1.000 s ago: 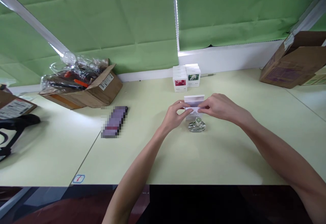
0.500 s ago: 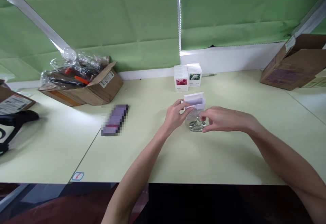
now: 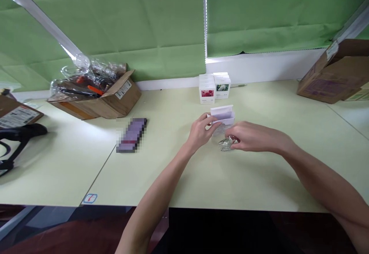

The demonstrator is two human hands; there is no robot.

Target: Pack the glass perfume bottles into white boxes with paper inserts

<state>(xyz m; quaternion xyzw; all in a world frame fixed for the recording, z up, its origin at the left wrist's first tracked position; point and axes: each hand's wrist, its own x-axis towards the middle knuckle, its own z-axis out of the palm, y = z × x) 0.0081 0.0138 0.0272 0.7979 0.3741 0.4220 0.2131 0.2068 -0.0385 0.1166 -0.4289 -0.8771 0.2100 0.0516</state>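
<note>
A small white carton (image 3: 226, 118) stands in front of me with its top flap raised. My left hand (image 3: 201, 129) pinches the carton's near left edge between thumb and fingers. Against its near side is a clear plastic piece (image 3: 219, 129), partly hidden by my fingers. Just nearer to me, my right hand (image 3: 245, 135) grips a small clear glass bottle (image 3: 226, 144) from above. The bottle is tilted on the table, and my fingers cover its top.
Several white boxes with flower pictures (image 3: 207, 94) stand behind the carton. A pixelated phone-like object (image 3: 132, 135) lies to the left. Beyond it is a cardboard box (image 3: 118, 100) filled with plastic-wrapped items. Another open cardboard box (image 3: 331, 79) stands at the far right.
My right hand has closed over the bottle's silver top, and the bottle has gone from upright to tilted, slightly to the right. My left hand keeps its hold on the carton.
</note>
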